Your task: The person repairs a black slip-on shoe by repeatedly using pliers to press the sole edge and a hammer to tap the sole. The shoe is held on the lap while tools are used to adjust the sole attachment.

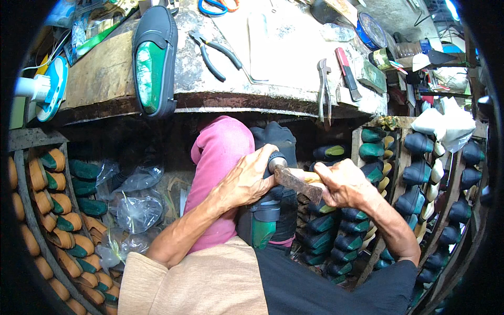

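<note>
Across my lap lies a black shoe on a green last [264, 229], its green part toward my body. My left hand [245, 177] is closed around the far end of this shoe, fingers partly hidden behind it. My right hand [342, 182] grips the pale wooden handle of a hammer [298, 185]. The hammer's rusty brown head is right beside the shoe and the left thumb; whether it touches the shoe I cannot tell. On the bench beyond, another black shoe on a green last [153, 63] rests at the left.
The workbench [210, 94] carries pliers [216, 55], pincers [324, 89], a red-handled knife [347, 73] and blue scissors [212, 7]. Racks of tan shoes [63, 220] stand at left, racks of dark shoes [417, 170] at right. Clear plastic bags [137, 210] lie low left.
</note>
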Tool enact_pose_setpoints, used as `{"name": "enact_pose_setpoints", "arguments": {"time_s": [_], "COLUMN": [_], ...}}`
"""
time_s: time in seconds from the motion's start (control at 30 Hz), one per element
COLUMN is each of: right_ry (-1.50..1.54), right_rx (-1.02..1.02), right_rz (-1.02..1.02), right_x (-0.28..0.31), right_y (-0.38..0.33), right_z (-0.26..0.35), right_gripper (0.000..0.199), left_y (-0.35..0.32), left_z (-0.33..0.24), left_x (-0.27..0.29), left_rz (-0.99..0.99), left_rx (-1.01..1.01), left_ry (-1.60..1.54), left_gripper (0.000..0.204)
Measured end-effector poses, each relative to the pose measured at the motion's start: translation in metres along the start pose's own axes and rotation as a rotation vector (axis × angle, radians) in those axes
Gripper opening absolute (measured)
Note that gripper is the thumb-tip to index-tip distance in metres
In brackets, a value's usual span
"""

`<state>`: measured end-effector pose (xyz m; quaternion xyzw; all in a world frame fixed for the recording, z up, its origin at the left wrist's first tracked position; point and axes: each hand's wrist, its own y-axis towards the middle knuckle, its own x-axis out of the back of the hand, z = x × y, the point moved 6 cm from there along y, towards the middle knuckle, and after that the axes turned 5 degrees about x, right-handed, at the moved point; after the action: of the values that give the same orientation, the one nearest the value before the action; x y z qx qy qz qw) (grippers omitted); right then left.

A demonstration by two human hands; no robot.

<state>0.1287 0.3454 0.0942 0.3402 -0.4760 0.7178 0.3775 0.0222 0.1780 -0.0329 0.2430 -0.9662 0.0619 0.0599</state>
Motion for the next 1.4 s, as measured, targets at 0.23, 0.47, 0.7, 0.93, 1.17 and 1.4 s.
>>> {"name": "enact_pose_setpoints", "arguments": {"time_s": [0.23,0.47,0.7,0.93,1.17,1.4], "right_ry": [-0.091,-0.058,0.414,0.559,0.226,1.088], "right_rx": [0.207,0.129,-0.205,-0.268,-0.305,-0.350], "right_rz": [0.090,-0.015,-0.380,-0.556,-0.587,-0.226], "right_x": [0.023,0.012,-0.051,-0.057,0.004,0.023], "right_y": [0.021,0.009,-0.031,-0.070,0.005,-0.008], "right_z": [-0.013,-0.004,0.028,0.045,0.005,-0.025], "right_gripper": [0.043,0.051,0.033,0.026,0.034,0.063], "left_y": [-0.002,-0.004,-0.009,-0.016,-0.014,-0.014], "left_z": [-0.006,-0.002,-0.003,-0.002,0.001,0.000], "left_x": [-0.002,-0.006,-0.007,-0.008,-0.020,-0.007], "left_rz": [0.023,0.066,0.076,0.093,0.136,-0.025], "left_rx": [0.002,0.022,-0.004,-0.019,0.054,0.017], "left_ry": [0.015,-0.007,-0.064,-0.181,-0.255,-0.162], "left_gripper": [0.044,0.050,0.071,0.073,0.058,0.044]}}
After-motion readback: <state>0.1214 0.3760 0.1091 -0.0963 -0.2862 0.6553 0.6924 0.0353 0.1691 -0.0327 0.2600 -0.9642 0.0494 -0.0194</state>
